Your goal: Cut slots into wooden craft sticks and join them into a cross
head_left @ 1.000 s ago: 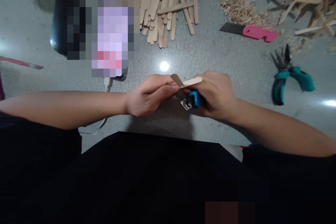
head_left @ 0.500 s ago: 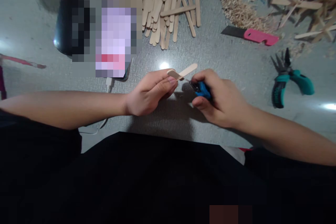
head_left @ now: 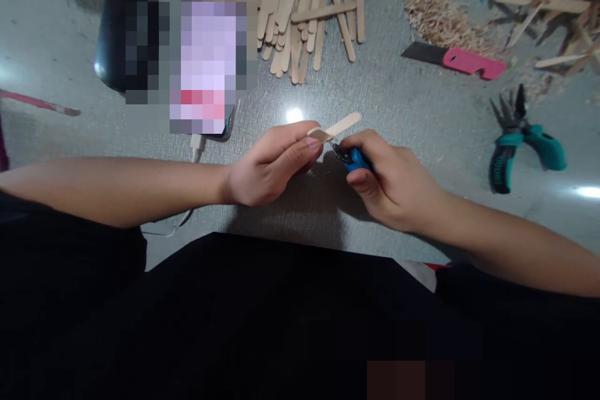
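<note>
Two flat wooden craft sticks (head_left: 347, 124) cross each other, pinched between the thumb and fingers of my left hand (head_left: 276, 162). One stick points up and right; the other is tilted and partly covered by the fingers. My right hand (head_left: 394, 181) is closed around a small blue-handled tool (head_left: 359, 159) with a dark metal front and a thin tip. That tip meets or nearly touches the sticks at their crossing; I cannot tell which. Most of the tool is hidden in the palm.
Ahead lies a heap of craft sticks (head_left: 285, 6). To the right are wood shavings (head_left: 435, 12), a pink-handled knife (head_left: 473, 64), teal pliers (head_left: 506, 144) and stick assemblies (head_left: 544, 3). On the left are a blurred phone (head_left: 206, 62) on a white cable (head_left: 195, 144), a dark case (head_left: 112, 44) and a brush (head_left: 42, 102).
Both hands stay close together. The left hand and sticks have shifted slightly right, and the tilted stick shows a narrower face. The table items shift a little in the view.
</note>
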The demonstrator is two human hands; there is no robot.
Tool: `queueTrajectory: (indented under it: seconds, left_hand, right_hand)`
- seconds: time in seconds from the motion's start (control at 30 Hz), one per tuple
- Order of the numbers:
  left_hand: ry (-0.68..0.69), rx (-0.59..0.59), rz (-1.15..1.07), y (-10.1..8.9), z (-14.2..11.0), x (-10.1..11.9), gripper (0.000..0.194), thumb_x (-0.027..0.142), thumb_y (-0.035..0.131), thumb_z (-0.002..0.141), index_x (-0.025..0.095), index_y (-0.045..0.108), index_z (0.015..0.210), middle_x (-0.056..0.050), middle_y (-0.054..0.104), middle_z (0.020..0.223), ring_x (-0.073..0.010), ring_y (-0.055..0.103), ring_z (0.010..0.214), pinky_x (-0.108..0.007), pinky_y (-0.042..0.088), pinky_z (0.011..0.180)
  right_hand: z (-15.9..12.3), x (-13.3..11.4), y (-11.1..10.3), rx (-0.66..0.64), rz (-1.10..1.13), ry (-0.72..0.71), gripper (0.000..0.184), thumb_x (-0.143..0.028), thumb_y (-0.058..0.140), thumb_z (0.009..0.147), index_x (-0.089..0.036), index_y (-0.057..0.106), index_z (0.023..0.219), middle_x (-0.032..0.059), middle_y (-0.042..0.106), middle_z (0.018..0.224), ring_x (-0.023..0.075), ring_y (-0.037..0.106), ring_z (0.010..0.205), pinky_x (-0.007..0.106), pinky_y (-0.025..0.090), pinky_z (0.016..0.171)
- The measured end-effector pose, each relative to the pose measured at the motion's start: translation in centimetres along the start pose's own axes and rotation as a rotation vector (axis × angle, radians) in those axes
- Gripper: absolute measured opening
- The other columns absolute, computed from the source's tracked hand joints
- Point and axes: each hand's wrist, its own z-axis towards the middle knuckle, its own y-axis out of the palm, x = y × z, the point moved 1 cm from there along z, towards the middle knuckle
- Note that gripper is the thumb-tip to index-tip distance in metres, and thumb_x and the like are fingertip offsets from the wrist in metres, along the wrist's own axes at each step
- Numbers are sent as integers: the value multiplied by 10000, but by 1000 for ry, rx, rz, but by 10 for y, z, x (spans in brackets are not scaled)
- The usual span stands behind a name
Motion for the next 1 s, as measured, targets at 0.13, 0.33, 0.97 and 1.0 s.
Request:
queueTrajectory:
  seconds: [0.13,0.33,0.97,1.0]
  left_hand:
    - [70,6,9,0,2,-3,466,469,640,1168,227,586,775,-5,533,731,-120,479,601,-321,412,553]
    - [-63,-1,-39,3,7,7,509,555,675,1148,205,642,780,21,546,605,-83,449,493,-251,368,462]
    - [-117,22,58,3,0,6,396,476,599,1204,201,698,937,5,745,667,-49,506,430,-169,401,420]
    - [-121,28,63,3,0,6,393,472,605,1203,200,699,936,-4,763,681,-50,509,429,-167,391,409]
  right_hand:
    - [0,-3,-1,-44,56,43,540,-763,417,1201,-243,554,1258,-34,623,766,163,528,554,321,346,553]
    - [-1,-6,-3,-83,80,97,517,-766,426,1196,-257,519,1177,-30,611,757,174,512,548,335,334,563]
    - [-4,-4,6,-11,-48,115,541,-715,401,1207,-214,603,1221,16,650,784,198,521,608,332,337,608]
    - [-5,-6,5,-11,-49,124,515,-689,420,1213,-210,609,1234,22,663,801,200,524,624,333,337,621]
